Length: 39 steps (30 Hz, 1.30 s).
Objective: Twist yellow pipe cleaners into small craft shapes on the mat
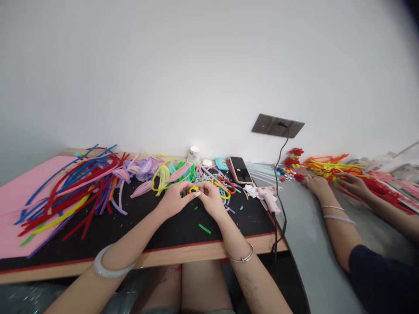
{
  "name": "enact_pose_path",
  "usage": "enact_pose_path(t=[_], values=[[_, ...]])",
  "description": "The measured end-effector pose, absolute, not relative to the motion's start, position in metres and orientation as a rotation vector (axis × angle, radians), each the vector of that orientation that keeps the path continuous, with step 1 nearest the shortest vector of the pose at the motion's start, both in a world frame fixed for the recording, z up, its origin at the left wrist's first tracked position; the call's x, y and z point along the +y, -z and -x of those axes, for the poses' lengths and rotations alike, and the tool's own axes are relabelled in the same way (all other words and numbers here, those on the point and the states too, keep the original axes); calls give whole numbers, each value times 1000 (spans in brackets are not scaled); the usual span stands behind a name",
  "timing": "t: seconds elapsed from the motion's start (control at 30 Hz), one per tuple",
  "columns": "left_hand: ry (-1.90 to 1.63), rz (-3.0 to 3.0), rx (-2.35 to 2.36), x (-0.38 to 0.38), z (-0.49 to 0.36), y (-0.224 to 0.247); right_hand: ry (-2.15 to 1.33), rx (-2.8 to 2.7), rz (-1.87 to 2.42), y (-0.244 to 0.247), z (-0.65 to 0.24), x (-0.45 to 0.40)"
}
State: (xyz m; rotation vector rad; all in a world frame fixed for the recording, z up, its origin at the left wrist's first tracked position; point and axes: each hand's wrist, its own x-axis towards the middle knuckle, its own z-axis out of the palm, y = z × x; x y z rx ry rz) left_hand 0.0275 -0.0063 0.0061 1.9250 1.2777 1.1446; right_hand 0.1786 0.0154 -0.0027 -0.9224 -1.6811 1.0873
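Note:
My left hand (pixel 176 198) and my right hand (pixel 210 198) meet above the black mat (pixel 137 233), fingertips pinched together. Between them is a small coiled piece of yellow pipe cleaner (pixel 194 189), with a dark spot on it; the fingers cover part of it. Both hands are closed on this piece. A short green pipe cleaner piece (pixel 204 228) lies on the mat just below my right hand. Behind the hands, a loose heap of pastel, green and yellow pipe cleaners (pixel 161 179) spreads over the mat.
Red, blue and yellow pipe cleaners (pixel 77 187) cover pink paper (pixel 16 192) at left. A paper cup (pixel 194 155), a phone (pixel 240 170) and a corded pink glue gun (pixel 269 198) sit behind and right. A co-worker's hands (pixel 319 187) work at the grey table (pixel 301 235).

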Motion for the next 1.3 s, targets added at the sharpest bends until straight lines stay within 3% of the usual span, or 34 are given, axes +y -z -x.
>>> enact_pose_path(t=[1.3], values=[[-1135,-1919,1290,-4,-27,-1,-1079,-1669,914,3,-179,16]])
